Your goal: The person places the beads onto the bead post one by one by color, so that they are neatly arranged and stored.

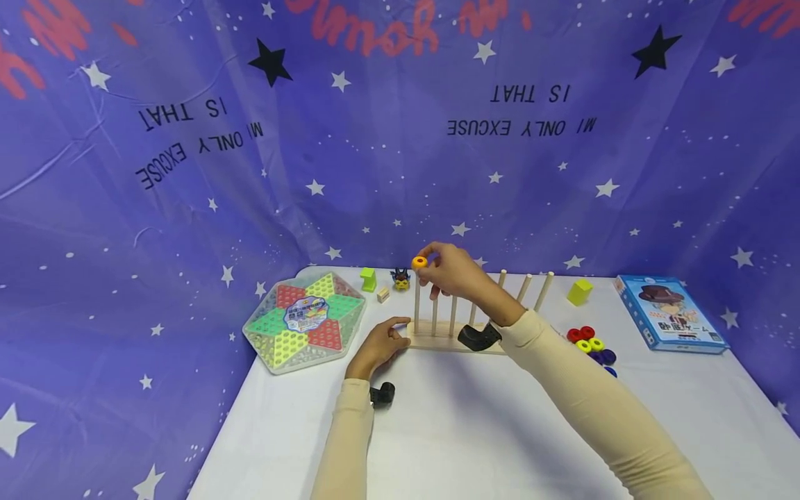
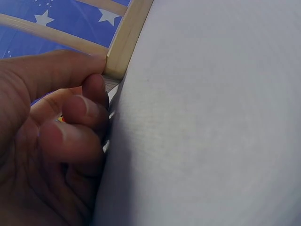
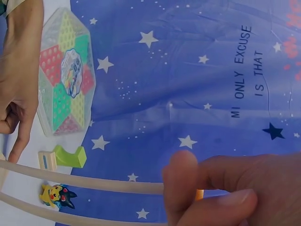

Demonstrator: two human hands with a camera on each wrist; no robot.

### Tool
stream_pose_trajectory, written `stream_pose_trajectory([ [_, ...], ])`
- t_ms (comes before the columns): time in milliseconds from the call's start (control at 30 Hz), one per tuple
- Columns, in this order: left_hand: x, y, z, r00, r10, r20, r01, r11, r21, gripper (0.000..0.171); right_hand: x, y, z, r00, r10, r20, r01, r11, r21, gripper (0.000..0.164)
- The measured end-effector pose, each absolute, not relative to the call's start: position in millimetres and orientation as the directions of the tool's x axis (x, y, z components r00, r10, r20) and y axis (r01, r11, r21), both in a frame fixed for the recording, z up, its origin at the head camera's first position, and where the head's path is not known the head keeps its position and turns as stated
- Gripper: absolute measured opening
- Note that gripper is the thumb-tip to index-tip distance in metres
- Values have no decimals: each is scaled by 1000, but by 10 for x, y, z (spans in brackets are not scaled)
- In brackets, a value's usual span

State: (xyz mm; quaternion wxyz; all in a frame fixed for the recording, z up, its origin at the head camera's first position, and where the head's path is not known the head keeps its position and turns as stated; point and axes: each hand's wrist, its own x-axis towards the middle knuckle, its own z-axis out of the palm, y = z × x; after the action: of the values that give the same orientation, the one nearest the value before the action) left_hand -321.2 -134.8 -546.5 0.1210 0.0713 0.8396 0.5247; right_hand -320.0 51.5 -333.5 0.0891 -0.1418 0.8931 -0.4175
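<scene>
My right hand pinches an orange-yellow ring at the top of the leftmost peg of a wooden peg rack. In the right wrist view the fingers hide most of that ring, and only a sliver of orange shows. My left hand holds the left end of the rack's base; its fingertips meet the corner of the wood in the left wrist view. Several upright pegs stand in a row along the base, some behind my right hand and forearm.
Red, yellow and dark blue rings lie right of the rack. A Chinese checkers box is at left. Behind stand a green block, a small wooden block and a figurine. Rightward are a yellow-green block and a blue box.
</scene>
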Motion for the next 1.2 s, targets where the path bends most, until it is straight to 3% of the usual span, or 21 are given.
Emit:
stream_pose_trajectory([
  [300, -3211, -1314, -5482, -958, 256, -130, -6, 436, 900, 51, -3171, 602, -3346, -950, -312, -18, -200, 652, -732, 55],
  [500, -3215, -1274, -5503, -955, 260, -141, -11, 444, 896, 51, -3026, 985, -3288, -960, -280, 15, -189, 603, -775, 52],
  [700, -3220, -1316, -5453, -956, 240, -167, -57, 407, 912, 51, -2743, 1852, -3326, -988, -129, 87, -144, 550, -822, 46],
  [800, -3232, -1356, -5433, -958, 233, -165, -57, 410, 910, 51, -2581, 2403, -3586, -997, 11, 71, -53, 557, -829, 47],
  [933, -3232, -1389, -5447, -959, 227, -169, -64, 409, 910, 52, -2294, 2974, -4209, -987, 160, -33, 119, 562, -819, 51],
  [1067, -3227, -1377, -5467, -956, 230, -180, -75, 404, 912, 52, -1984, 3228, -4794, -961, 227, -161, 258, 514, -818, 56],
  [1200, -3246, -1319, -5478, -957, 236, -167, -64, 389, 919, 52, -1764, 3297, -5120, -930, 282, -235, 346, 459, -818, 63],
])
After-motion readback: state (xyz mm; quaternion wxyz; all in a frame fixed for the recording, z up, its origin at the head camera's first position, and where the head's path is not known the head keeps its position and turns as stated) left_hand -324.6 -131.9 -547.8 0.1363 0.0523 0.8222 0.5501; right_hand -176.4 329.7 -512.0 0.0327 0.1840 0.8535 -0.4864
